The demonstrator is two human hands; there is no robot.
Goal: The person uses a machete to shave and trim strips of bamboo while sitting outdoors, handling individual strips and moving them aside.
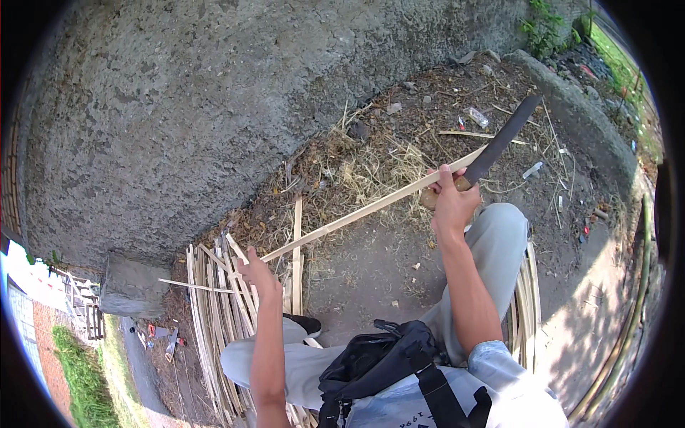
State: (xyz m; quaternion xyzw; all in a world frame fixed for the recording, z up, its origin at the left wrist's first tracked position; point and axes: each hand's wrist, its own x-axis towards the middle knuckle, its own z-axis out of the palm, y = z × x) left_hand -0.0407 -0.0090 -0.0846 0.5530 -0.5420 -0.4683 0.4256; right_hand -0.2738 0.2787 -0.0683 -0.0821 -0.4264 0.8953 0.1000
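Observation:
A long, pale bamboo strip (pixel 371 207) slants across in front of me, rising to the right. Near its lower left end, my left hand (pixel 258 277) is closed loosely about it, the fingers partly hidden. My right hand (pixel 454 203) grips the wooden handle of a machete (pixel 505 139), and its thumb presses on the strip close to the upper right end. The machete's dark, broad blade points up and to the right, with the strip's end lying against it near the handle. Below my left hand, a pile of split bamboo strips (pixel 214 321) lies beside my left leg.
A rough grey wall (pixel 193 114) rises ahead, with dry shavings (pixel 371 171) along its foot. More strips (pixel 528 299) lie beyond my right leg. A black bag (pixel 374 360) rests at my lap. A handsaw (pixel 172 344) lies on the ground at far left, and long poles (pixel 635 307) at far right.

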